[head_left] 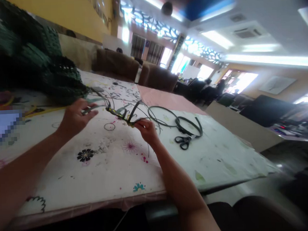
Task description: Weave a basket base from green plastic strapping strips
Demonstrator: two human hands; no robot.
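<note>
My left hand [75,117] pinches the end of a dark green strap [91,108] just above the table. My right hand [147,129] grips a small woven bundle of dark and yellow straps [123,116] at its right end. Loose strap ends loop up and out between the two hands. The bundle hangs a little above the flowered white tablecloth [115,165].
Black scissors [183,141] lie to the right of my right hand, beside coiled dark straps [188,125]. A pile of dark green woven mats [37,63] stands at the back left. Yellow strips [40,111] lie by it. Brown sofas [141,73] are beyond the table.
</note>
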